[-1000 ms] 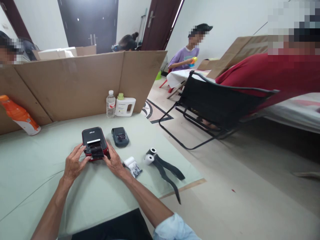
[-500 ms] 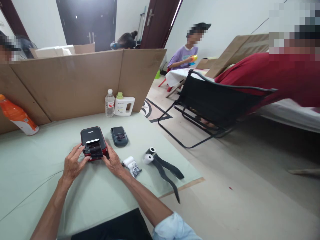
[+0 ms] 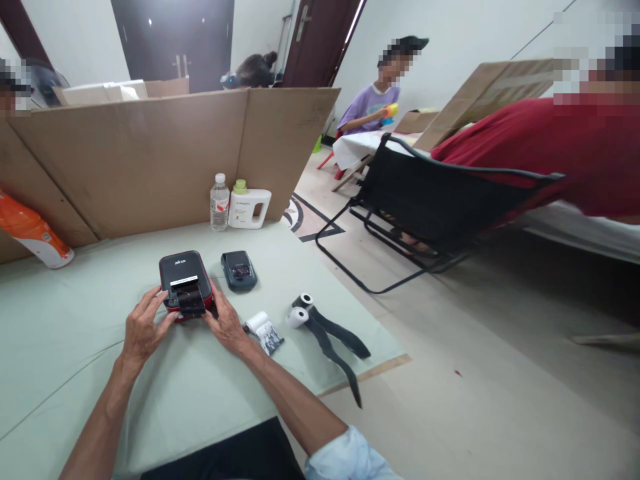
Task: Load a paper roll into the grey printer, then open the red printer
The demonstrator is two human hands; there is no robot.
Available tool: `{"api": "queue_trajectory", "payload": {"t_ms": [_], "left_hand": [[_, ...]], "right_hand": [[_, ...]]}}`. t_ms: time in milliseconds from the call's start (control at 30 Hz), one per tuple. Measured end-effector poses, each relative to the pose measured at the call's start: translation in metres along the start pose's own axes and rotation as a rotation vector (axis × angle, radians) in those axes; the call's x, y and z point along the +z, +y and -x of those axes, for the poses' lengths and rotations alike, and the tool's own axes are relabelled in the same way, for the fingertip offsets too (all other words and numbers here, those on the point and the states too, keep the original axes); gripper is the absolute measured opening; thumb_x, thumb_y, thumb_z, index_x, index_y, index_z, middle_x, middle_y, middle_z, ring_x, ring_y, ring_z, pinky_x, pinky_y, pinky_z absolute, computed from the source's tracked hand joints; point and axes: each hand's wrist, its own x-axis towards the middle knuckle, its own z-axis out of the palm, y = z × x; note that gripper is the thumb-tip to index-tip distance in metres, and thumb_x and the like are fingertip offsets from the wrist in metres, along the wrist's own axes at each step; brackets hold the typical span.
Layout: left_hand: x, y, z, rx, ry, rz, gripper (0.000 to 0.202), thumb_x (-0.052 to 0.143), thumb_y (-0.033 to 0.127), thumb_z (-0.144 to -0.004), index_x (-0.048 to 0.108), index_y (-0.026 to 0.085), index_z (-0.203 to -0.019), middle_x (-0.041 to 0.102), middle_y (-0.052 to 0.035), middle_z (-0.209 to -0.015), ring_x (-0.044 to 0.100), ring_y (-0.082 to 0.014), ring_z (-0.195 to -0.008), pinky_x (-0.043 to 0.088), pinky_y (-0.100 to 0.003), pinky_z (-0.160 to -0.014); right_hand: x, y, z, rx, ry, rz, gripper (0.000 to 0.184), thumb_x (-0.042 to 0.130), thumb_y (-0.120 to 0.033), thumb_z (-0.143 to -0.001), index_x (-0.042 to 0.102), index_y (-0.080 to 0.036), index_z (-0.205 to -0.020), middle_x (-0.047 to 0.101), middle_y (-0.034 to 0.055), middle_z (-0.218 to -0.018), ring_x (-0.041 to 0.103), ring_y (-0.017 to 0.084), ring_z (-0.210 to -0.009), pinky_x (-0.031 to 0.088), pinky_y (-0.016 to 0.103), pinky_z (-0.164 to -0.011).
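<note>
A small black and red printer [image 3: 183, 265] lies on the pale green tabletop, with a dark glossy strip [image 3: 191, 299] coming out of its front. My left hand [image 3: 145, 326] grips its left side and near corner, thumb at the front edge. On the right side, my right hand [image 3: 227, 321] holds the other near corner, fingers along the edge. A second, smaller dark printer [image 3: 239, 271] rests beyond my right hand. Close to that hand's wrist is a small white roll with a printed end [image 3: 265, 331]. Further right, two paper rolls [image 3: 299, 316] trail long black strips.
A cardboard partition [image 3: 165, 160] stands along the table's back edge. Before it are a water bottle [image 3: 219, 203], a white jug [image 3: 249, 208] and a leaning orange bottle [image 3: 37, 230]. Right of the table stands a black folding chair [image 3: 425, 190]; a person in red [image 3: 530, 140] is beside it.
The view has shifted slightly. Both hands keep the same hold on the printer, and the things on the table lie as before.
</note>
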Motion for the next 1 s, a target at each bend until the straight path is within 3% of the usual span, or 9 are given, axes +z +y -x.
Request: {"api": "queue_trajectory", "payload": {"t_ms": [267, 733, 1000], "left_hand": [[0.003, 0.001, 0.003, -0.112, -0.062, 0.037, 0.035, 0.066, 0.043, -0.098, 0.066, 0.025, -0.128, 0.069, -0.0128, -0.136, 0.07, -0.0313, -0.123, 0.061, -0.048, -0.103], [-0.005, 0.006, -0.005, -0.221, -0.127, 0.066, 0.031, 0.069, 0.042, -0.092, 0.068, 0.025, -0.119, 0.064, -0.0101, -0.136, 0.07, -0.0282, -0.115, 0.063, -0.039, -0.088], [-0.01, 0.004, -0.009, -0.174, -0.13, 0.11, 0.036, 0.067, 0.043, -0.093, 0.065, 0.024, -0.123, 0.064, -0.0125, -0.132, 0.068, -0.0295, -0.119, 0.061, -0.046, -0.096]], "right_hand": [[-0.002, 0.0, 0.002, 0.012, -0.023, 0.014, 0.077, 0.056, -0.042, -0.105, 0.02, -0.022, -0.17, 0.05, 0.0164, -0.161, 0.047, 0.031, -0.151, 0.042, 0.051, -0.125], [0.004, 0.002, 0.001, 0.012, 0.012, -0.01, 0.076, 0.061, -0.037, -0.102, 0.027, -0.019, -0.168, 0.052, 0.0185, -0.159, 0.05, 0.032, -0.149, 0.043, 0.051, -0.123], [0.005, 0.005, -0.001, -0.004, 0.008, 0.001, 0.077, 0.062, -0.038, -0.101, 0.027, -0.019, -0.168, 0.052, 0.0184, -0.159, 0.05, 0.033, -0.148, 0.045, 0.052, -0.122]]}}
